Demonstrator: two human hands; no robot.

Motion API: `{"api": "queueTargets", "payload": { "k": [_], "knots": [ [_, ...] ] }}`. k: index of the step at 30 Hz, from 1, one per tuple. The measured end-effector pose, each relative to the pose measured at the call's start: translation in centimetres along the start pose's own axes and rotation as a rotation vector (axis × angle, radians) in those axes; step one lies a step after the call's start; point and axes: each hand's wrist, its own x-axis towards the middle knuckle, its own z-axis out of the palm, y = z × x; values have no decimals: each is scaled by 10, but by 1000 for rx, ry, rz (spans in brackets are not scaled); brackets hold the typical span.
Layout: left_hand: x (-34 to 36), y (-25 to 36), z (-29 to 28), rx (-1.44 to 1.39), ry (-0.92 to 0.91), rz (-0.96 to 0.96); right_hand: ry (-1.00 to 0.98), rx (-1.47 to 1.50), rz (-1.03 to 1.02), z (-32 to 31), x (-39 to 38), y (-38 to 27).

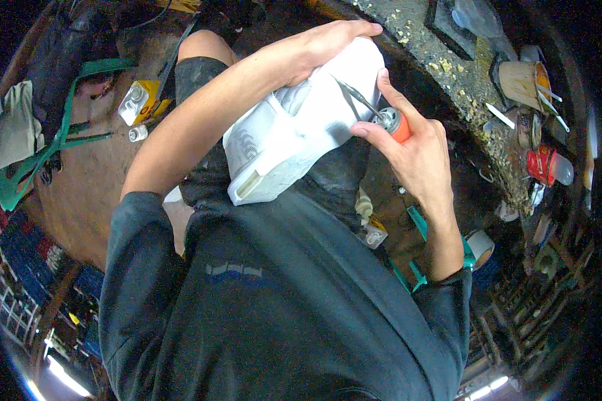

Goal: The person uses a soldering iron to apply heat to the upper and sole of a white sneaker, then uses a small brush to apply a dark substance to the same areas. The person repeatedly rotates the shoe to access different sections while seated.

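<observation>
A white sneaker [294, 140] lies slantwise over my lap, its far end pointing up and right. My left hand [328, 47] is closed over that far end, the arm crossing above the shoe. In my right hand [418, 144] is an awl-like tool [400, 127] with an orange handle, a grey metal collar and a thin metal shaft. The shaft slants up and left over the sneaker's side, near a dark patch; whether its tip touches the shoe I cannot tell. Thumb and index finger show on the right hand; its other fingers are mostly hidden.
To the right runs a rough ledge [478, 100] strewn with yellowish crumbs, bearing a tub [520, 83] with sticks and a red package [540, 165]. Left are a green plastic frame [63, 130], a yellow-and-white container [140, 100] and a small white bottle [138, 134].
</observation>
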Motion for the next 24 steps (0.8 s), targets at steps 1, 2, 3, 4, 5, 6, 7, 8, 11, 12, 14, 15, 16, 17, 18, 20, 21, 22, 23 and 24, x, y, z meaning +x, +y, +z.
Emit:
{"api": "queueTargets", "payload": {
  "k": [1, 2, 3, 4, 5, 6, 7, 8, 11, 12, 14, 15, 16, 17, 18, 20, 21, 22, 23, 24],
  "knots": [
    [0, 0, 1, 8, 19, 16, 1, -19, -7, 0, 0, 0],
    [0, 0, 1, 17, 37, 32, 1, -10, -15, 0, -1, 1],
    [-1, 0, 2, 17, 37, 27, 2, -12, -23, 0, -1, 2],
    [-2, 0, 2, 18, 37, 21, 11, -29, -35, 0, -2, 2],
    [-2, 0, 3, 19, 38, 17, 5, -18, -40, 0, -3, 3],
    [-3, 0, 4, 16, 39, 11, 6, -20, -49, 0, -3, 4],
    [-3, 0, 4, 13, 40, 5, 13, -29, -69, 0, -4, 4],
    [-3, 1, 5, 11, 41, 0, 19, -25, -82, 1, -4, 5],
    [-2, 2, 7, 42, 40, -18, 45, -37, -141, 2, -7, 5],
    [-1, 1, 7, 41, 62, 2, 51, -45, -153, 3, -8, 5],
    [-1, 1, 7, 41, 105, 44, 41, -69, -150, 4, -10, 5],
    [-1, 1, 7, 43, 87, 38, 26, -85, -135, 4, -11, 5],
    [-1, 1, 7, 45, 68, 32, 10, -101, -120, 4, -12, 5],
    [-1, 1, 6, 46, 50, 24, 15, -102, -130, 5, -13, 5],
    [-1, 1, 6, 42, 48, 34, 21, -104, -140, 6, -12, 5],
    [-1, 1, 6, 34, 43, 52, 32, -106, -160, 8, -13, 6],
    [-1, 1, 6, 40, 45, 38, 37, -106, -170, 9, -13, 6],
    [-1, 1, 6, 45, 47, 23, 38, -117, -164, 9, -14, 6],
    [0, 1, 6, 50, 48, 8, 28, -119, -168, 10, -15, 6],
    [0, 1, 6, 58, 50, 9, 15, -130, -158, 10, -16, 6]
  ]
}}
